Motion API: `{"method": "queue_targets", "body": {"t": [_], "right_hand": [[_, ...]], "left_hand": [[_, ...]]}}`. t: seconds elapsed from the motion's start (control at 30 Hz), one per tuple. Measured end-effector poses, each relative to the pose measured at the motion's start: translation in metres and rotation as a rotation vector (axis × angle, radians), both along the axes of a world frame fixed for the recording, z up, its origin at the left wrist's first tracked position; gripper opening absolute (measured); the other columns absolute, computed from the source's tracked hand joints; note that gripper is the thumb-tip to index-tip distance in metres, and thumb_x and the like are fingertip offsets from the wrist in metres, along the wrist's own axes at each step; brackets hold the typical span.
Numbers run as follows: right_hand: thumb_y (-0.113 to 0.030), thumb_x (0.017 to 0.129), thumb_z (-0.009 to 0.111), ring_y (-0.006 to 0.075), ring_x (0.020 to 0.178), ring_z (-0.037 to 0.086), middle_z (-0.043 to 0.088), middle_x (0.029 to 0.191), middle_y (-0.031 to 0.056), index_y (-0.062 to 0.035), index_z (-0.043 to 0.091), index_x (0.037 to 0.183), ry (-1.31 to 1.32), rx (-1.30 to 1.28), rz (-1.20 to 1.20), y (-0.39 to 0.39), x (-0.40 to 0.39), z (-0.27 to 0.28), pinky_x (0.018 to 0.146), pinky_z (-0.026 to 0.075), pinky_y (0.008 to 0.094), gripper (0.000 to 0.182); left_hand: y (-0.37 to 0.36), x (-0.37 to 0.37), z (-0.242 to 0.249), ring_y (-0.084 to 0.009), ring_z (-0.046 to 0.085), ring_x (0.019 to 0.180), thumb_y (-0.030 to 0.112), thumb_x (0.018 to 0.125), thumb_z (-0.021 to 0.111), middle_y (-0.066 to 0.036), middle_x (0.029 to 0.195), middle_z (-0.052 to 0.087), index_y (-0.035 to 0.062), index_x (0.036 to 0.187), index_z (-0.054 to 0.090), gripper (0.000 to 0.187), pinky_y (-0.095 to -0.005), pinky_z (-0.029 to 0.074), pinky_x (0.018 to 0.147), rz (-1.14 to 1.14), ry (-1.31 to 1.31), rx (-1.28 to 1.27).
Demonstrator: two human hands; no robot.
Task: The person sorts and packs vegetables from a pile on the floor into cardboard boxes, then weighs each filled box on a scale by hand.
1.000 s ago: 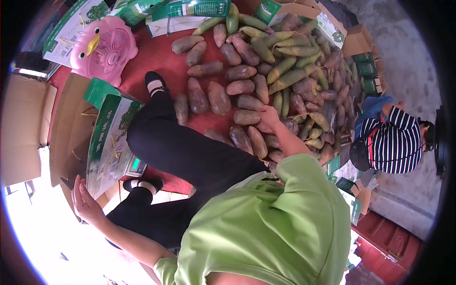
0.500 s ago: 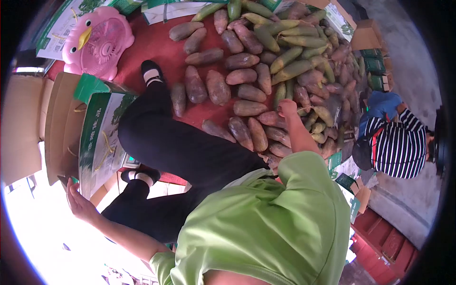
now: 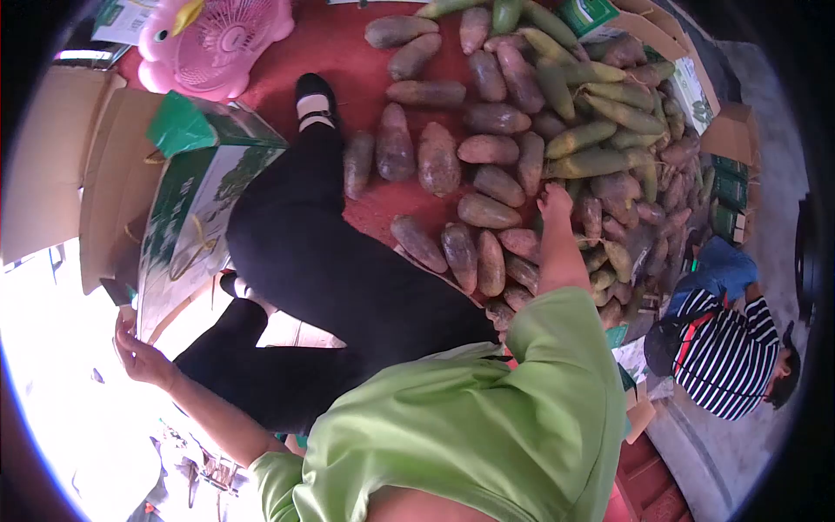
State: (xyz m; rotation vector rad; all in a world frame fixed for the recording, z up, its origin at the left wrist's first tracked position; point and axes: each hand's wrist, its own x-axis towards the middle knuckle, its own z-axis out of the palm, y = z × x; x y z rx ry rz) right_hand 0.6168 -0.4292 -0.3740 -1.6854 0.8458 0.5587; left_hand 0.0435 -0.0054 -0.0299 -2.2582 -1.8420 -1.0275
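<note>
My right hand reaches into a spread of long roots, its fingers curled at the near end of the green radishes; what lies inside the fingers is hidden. Around it lie thick purplish-red roots that look like radishes, several in loose rows on a red floor covering. My left hand is held out low on the left, fingers loosely bent and apart with nothing visible in them. Just above it is the lower corner of an open printed cardboard box with a rope handle.
A pink animal-shaped plastic basket stands at upper left. My bent legs lie between the box and the roots. At right a person in a striped top bends down near cartons. A red crate-like object is at lower right.
The view has shifted, so the roots and basket sit farther right and the basket higher. My right hand stays among the same radishes. The striped person appears lower, with the head now turned outward.
</note>
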Motion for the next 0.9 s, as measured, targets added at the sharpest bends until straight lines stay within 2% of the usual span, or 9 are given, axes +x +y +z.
{"method": "queue_targets", "body": {"t": [0.2, 0.27, 0.33, 0.4, 0.47, 0.53, 0.73, 0.8, 0.9], "right_hand": [[-0.011, 0.079, 0.061, 0.0179, 0.081, 0.051, 0.057, 0.091, 0.0034, -0.0127, 0.056, 0.102, 0.022, -0.114, 0.021, 0.016, 0.012, -0.022, 0.070, 0.042, 0.0369, 0.024], [-0.010, 0.078, 0.062, 0.0214, 0.090, 0.052, 0.058, 0.100, 0.0062, -0.0113, 0.055, 0.107, -0.135, -0.026, -0.104, 0.016, 0.016, -0.032, 0.074, 0.041, 0.0387, 0.030], [-0.008, 0.077, 0.063, 0.0250, 0.096, 0.053, 0.057, 0.108, 0.0086, -0.0074, 0.054, 0.111, -0.152, 0.132, -0.146, 0.020, 0.017, -0.033, 0.078, 0.043, 0.0417, 0.036], [0.004, 0.072, 0.060, 0.0301, 0.091, 0.057, 0.056, 0.108, 0.0145, 0.0069, 0.050, 0.111, -0.197, 0.105, -0.168, 0.029, 0.015, -0.030, 0.079, 0.048, 0.0422, 0.040], [0.004, 0.072, 0.060, 0.0306, 0.092, 0.057, 0.057, 0.107, 0.0148, 0.0071, 0.053, 0.109, -0.146, 0.100, -0.202, 0.031, 0.020, -0.030, 0.081, 0.048, 0.0434, 0.038], [0.004, 0.073, 0.060, 0.0311, 0.091, 0.058, 0.057, 0.106, 0.0151, 0.0072, 0.056, 0.105, -0.167, 0.224, -0.216, 0.004, 0.034, -0.072, 0.081, 0.049, 0.0439, 0.033], [-0.003, 0.078, 0.058, 0.0254, 0.091, 0.059, 0.061, 0.101, 0.0098, 0.0014, 0.057, 0.111, -0.021, -0.008, -0.079, -0.022, 0.036, -0.063, 0.079, 0.049, 0.0384, 0.033], [-0.012, 0.084, 0.052, 0.0182, 0.089, 0.059, 0.061, 0.100, 0.0072, -0.0007, 0.046, 0.123, -0.294, -1.056, 1.495, -0.051, 0.028, -0.060, 0.076, 0.049, 0.0310, 0.041], [-0.016, 0.084, 0.053, 0.0180, 0.089, 0.059, 0.061, 0.102, 0.0065, -0.0011, 0.047, 0.122, -0.218, -1.184, 1.634, -0.070, 0.023, -0.051, 0.074, 0.049, 0.0310, 0.040]], "left_hand": [[0.002, -0.001, 0.000, -0.0195, 0.059, 0.085, 0.021, 0.097, 0.037, -0.008, 0.089, 0.063, -0.0021, 0.102, 0.063, 0.036, -0.0319, 0.045, 0.078, -0.059, 0.049, 0.056], [0.004, -0.003, -0.002, -0.0196, 0.058, 0.086, 0.021, 0.097, 0.036, -0.009, 0.089, 0.063, -0.0022, 0.105, 0.062, 0.036, -0.0318, 0.044, 0.079, -0.032, 0.066, 0.033], [0.004, -0.005, -0.005, -0.0189, 0.058, 0.086, 0.024, 0.097, 0.038, -0.009, 0.090, 0.063, -0.0022, 0.105, 0.062, 0.036, -0.0313, 0.044, 0.079, -0.039, 0.030, 0.025], [0.003, -0.003, -0.006, -0.0177, 0.057, 0.086, 0.028, 0.096, 0.039, -0.008, 0.091, 0.062, -0.0024, 0.104, 0.061, 0.039, -0.0301, 0.043, 0.079, -0.068, 0.007, 0.036], [0.003, -0.001, -0.006, -0.0176, 0.057, 0.084, 0.029, 0.097, 0.039, -0.008, 0.091, 0.062, -0.0034, 0.104, 0.061, 0.040, -0.0305, 0.044, 0.078, -0.102, -0.035, 0.026], [-0.002, 0.009, -0.002, -0.0173, 0.057, 0.083, 0.027, 0.097, 0.039, -0.009, 0.092, 0.062, -0.0039, 0.104, 0.060, 0.038, -0.0303, 0.045, 0.076, -0.122, -0.060, 0.021], [0.002, 0.012, 0.000, -0.0152, 0.056, 0.082, 0.023, 0.096, 0.041, -0.007, 0.088, 0.061, -0.0011, 0.105, 0.062, 0.033, -0.0281, 0.045, 0.076, -0.199, -0.086, 0.062], [0.001, 0.015, 0.001, -0.0146, 0.056, 0.081, 0.022, 0.096, 0.042, -0.007, 0.086, 0.060, 0.0010, 0.104, 0.063, 0.031, -0.0276, 0.044, 0.075, -0.187, -0.098, 0.070], [-0.001, 0.018, 0.003, -0.0140, 0.056, 0.080, 0.022, 0.095, 0.043, -0.007, 0.085, 0.061, 0.0011, 0.104, 0.063, 0.030, -0.0272, 0.044, 0.074, -0.176, -0.139, 0.044]]}}
